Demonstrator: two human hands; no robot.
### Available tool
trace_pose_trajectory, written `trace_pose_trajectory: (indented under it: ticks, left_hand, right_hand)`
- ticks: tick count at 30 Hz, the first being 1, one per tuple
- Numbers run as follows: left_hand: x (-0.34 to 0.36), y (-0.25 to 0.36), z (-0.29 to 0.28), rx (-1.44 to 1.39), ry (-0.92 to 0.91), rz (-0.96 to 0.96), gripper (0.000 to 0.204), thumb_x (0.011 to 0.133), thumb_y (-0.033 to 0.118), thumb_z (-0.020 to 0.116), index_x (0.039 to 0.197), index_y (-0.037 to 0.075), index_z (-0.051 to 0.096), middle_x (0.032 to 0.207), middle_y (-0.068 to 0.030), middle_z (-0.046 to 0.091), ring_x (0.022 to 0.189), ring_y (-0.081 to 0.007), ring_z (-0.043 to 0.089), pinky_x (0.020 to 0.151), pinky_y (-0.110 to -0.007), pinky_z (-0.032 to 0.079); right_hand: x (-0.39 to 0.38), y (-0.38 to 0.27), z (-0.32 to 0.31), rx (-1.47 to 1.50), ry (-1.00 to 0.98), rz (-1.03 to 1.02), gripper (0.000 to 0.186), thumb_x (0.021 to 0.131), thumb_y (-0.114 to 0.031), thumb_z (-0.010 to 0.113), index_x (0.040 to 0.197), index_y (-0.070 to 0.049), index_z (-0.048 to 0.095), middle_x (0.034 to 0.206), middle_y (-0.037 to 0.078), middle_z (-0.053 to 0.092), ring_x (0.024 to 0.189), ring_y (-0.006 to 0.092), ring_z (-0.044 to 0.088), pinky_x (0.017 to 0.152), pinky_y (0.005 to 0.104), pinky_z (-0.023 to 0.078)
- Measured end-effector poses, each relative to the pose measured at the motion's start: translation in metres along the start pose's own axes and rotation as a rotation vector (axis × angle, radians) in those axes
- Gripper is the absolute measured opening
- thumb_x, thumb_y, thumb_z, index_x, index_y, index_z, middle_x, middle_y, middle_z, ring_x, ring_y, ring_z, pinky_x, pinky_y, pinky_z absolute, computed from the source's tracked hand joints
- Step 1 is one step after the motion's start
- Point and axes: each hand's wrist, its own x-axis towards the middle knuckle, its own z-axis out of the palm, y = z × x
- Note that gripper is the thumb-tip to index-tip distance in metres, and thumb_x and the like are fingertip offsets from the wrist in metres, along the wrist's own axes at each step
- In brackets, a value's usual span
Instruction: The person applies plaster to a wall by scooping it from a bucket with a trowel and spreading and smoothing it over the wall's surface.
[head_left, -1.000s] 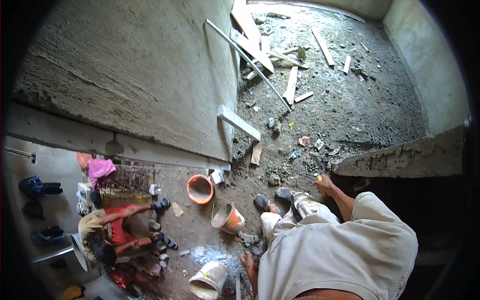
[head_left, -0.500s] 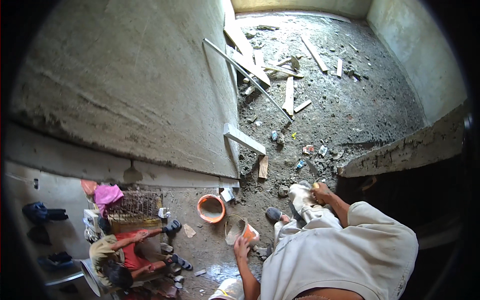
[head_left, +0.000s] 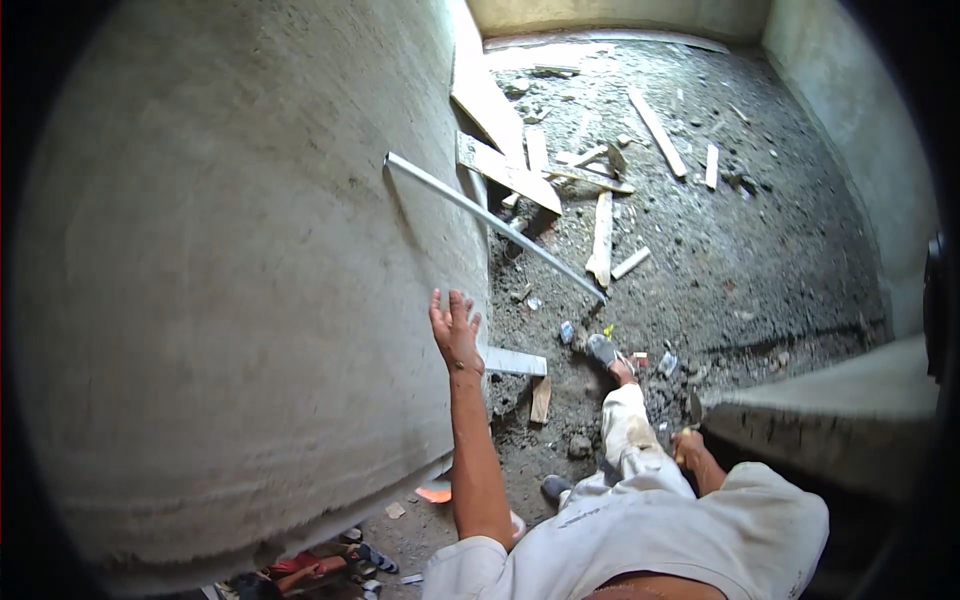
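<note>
My left hand [head_left: 458, 335] is stretched out ahead at the plastered wall [head_left: 270, 300], fingers spread and nothing in them. I cannot tell whether it touches the wall. Beyond its fingertips a long metal straightedge [head_left: 500, 228] leans from the ground against the wall. A shorter pale bar [head_left: 518, 361] sticks out beside my wrist. Low at my right side, my right hand [head_left: 690, 450] is closed around the yellowish handle of a trowel; its blade [head_left: 695, 406] shows only in part, near the low wall's end. One foot [head_left: 603, 350] is planted forward on the rubble.
Pale boards [head_left: 510, 175] and loose wood strips [head_left: 600, 240] lie on the rough dirt floor ahead. A low concrete wall [head_left: 800, 430] stands at the right. An orange bucket rim [head_left: 434, 495] peeks out below the left wall. Another person [head_left: 300, 572] sits at the lower left.
My left hand has let go of the bucket and swung up and forward to the wall. I have stepped ahead, and the trowel has moved right with my right hand.
</note>
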Motion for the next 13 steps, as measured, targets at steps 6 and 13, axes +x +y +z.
trace_pose_trajectory:
  ticks: [6, 13]
  left_hand:
    - [0.193, -0.005, 0.095, 0.170, 0.200, 0.024, 0.095, 0.083, 0.045, 0.070, 0.148, 0.015, 0.007, 0.151, -0.0175, 0.026, 0.140, -0.0310, 0.023, 0.109, -0.053, 0.024]
    - [0.340, -0.042, 0.073, 0.157, 0.159, -0.056, 0.090, 0.081, 0.046, 0.071, 0.148, 0.017, 0.018, 0.151, -0.0138, 0.027, 0.140, -0.0227, 0.023, 0.109, -0.054, 0.022]
  right_hand:
    - [0.057, -0.160, -0.001, -0.002, -0.100, -0.030, 0.015, 0.085, -0.013, 0.064, 0.090, -0.008, 0.052, 0.063, 0.003, 0.052, 0.046, 0.0155, 0.051, 0.042, 0.0311, 0.044]
    - [0.076, -0.311, -0.009, 0.012, -0.193, -0.132, 0.024, 0.084, -0.016, 0.067, 0.099, -0.010, 0.049, 0.066, 0.001, 0.051, 0.052, 0.0119, 0.051, 0.041, 0.0268, 0.044]
